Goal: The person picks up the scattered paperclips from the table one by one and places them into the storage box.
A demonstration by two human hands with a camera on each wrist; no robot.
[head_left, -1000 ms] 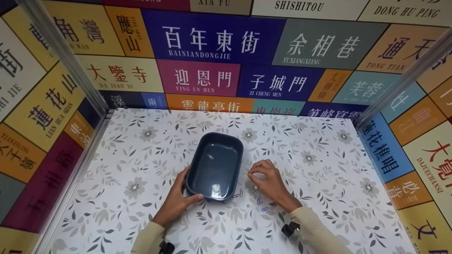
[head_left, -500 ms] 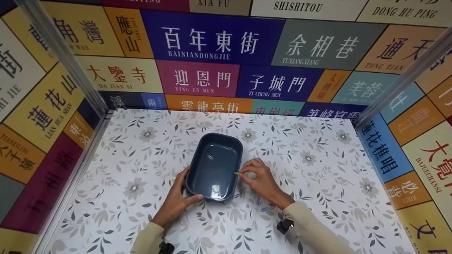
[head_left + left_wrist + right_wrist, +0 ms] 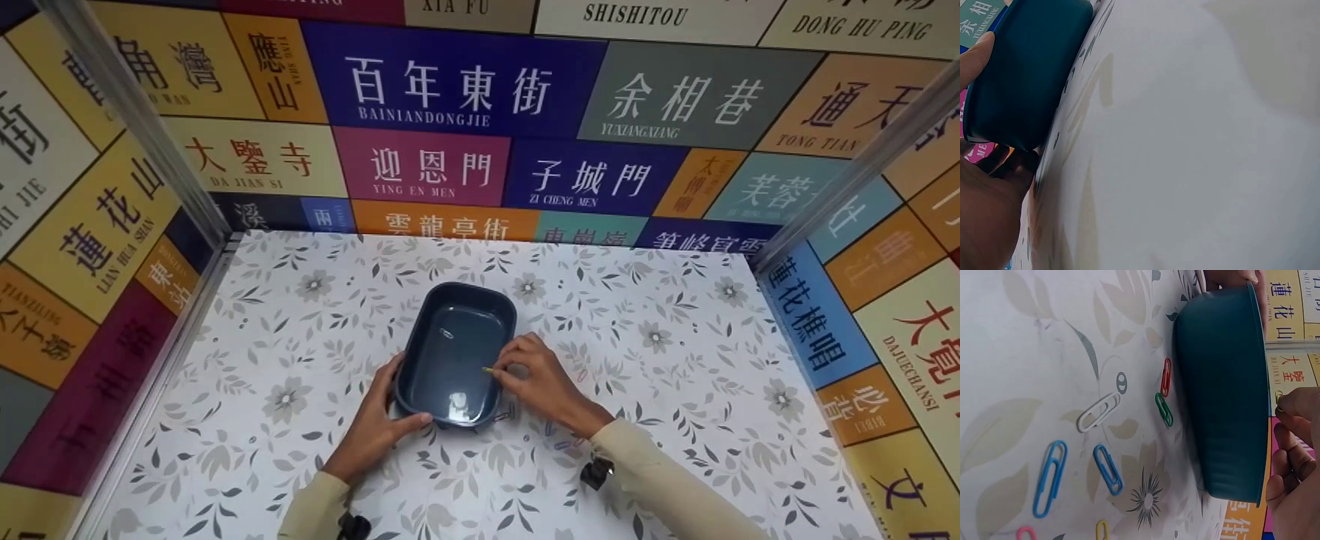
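Observation:
A dark blue rectangular dish [image 3: 457, 386] stands on the flowered tabletop. My left hand [image 3: 379, 427] grips its near left corner, thumb over the rim; in the left wrist view the fingers [image 3: 1008, 163] curl at its side. Between thumb and fingertips, my right hand [image 3: 544, 382] pinches a yellow paperclip [image 3: 488, 370] just inside the dish's right rim. A pale paperclip [image 3: 446, 333] lies on the dish floor. Beside the dish in the right wrist view are a red paperclip [image 3: 1166, 377] and a green paperclip [image 3: 1164, 410].
More paperclips are scattered below the right forearm: a white paperclip [image 3: 1099, 413], two blue ones, including this blue paperclip [image 3: 1050, 479], a pink paperclip [image 3: 1026, 532] and another yellow paperclip [image 3: 1102, 531]. Panels with printed characters [image 3: 442, 82] enclose the table at the back and sides.
My right hand has moved left, carrying the yellow paperclip from beside the dish to over its right rim. The left hand and the dish have stayed in place.

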